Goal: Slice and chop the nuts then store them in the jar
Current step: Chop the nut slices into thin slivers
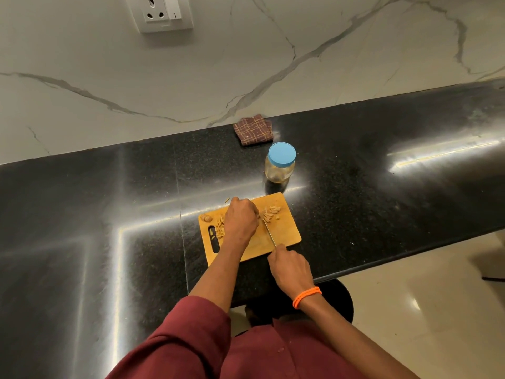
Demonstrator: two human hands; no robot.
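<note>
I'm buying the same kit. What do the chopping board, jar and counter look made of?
Chopping board: looks like bamboo or pale wood, matte, with a warm tan colour.
Jar: clear body, glass or plastic, I cannot tell which; its blue lid looks like matte plastic.
Counter: seems polished black granite, speckled, with mirror-like streaks of reflected light.

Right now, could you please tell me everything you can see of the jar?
The jar is a small, clear, rounded container, glass or plastic by its look, closed with a light blue lid. It stands upright on the black counter, just beyond the cutting board, untouched by either hand. It looks nearly empty.
</note>
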